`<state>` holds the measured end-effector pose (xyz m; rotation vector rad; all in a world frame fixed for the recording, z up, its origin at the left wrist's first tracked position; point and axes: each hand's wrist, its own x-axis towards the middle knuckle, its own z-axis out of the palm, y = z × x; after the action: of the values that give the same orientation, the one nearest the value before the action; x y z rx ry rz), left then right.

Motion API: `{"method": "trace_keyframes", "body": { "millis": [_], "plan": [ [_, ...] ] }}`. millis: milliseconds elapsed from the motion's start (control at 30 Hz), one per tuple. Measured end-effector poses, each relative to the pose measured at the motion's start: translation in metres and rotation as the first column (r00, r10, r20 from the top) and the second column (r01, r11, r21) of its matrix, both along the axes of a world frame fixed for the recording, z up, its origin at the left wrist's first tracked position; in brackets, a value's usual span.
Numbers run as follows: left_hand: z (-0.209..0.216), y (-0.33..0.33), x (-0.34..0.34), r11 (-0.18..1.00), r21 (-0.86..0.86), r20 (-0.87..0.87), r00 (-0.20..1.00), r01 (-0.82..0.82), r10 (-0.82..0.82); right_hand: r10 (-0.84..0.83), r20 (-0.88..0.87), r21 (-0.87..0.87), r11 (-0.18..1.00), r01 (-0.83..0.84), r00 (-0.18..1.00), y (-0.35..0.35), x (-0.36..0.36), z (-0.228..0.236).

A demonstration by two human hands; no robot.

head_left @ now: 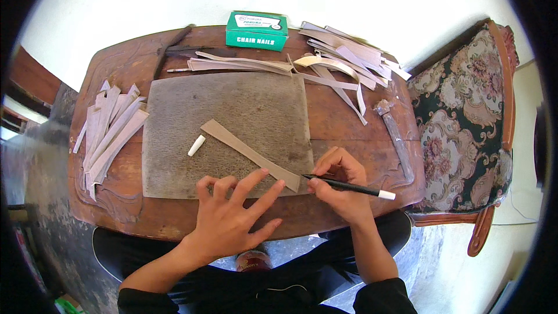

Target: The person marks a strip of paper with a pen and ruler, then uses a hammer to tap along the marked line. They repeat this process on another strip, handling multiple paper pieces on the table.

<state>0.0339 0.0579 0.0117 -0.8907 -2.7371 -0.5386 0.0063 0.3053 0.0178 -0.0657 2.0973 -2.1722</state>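
Observation:
A tan, tapered strip [247, 152], perhaps leather or card, lies slantwise on a worn grey-brown board [174, 104]. My left hand [232, 215] has its fingers spread, with fingertips resting on the strip's lower part. Between the fingers of my right hand [343, 183] is a black marker pen [349, 186] with a white end, its tip at the strip's right end. The white pen cap [196, 145] lies on the board, left of the strip.
A carved wooden table [337, 163] carries everything. Cut strips are heaped at the left [110, 134], far middle and far right [349, 58]. A green box [256, 30] stands at the back. A hammer [395, 139] lies right; a floral chair [459, 122] stands beyond.

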Motion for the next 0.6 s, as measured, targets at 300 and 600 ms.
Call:
{"method": "trace_keyframes", "body": {
  "millis": [300,600],
  "plan": [
    [-0.0095,0.0045,-0.0003,0.999,-0.046,-0.007,1.0,0.026,-0.026,0.091,-0.188,0.34,0.94,-0.022,0.978,-0.0045,0.0001,-0.0027],
    [-0.0082,0.0036,0.0008,0.997,-0.077,0.004,1.0,0.024,-0.024,0.12,-0.248,0.396,0.918,-0.012,0.961,-0.002,-0.0025,-0.0036]
  ]
}}
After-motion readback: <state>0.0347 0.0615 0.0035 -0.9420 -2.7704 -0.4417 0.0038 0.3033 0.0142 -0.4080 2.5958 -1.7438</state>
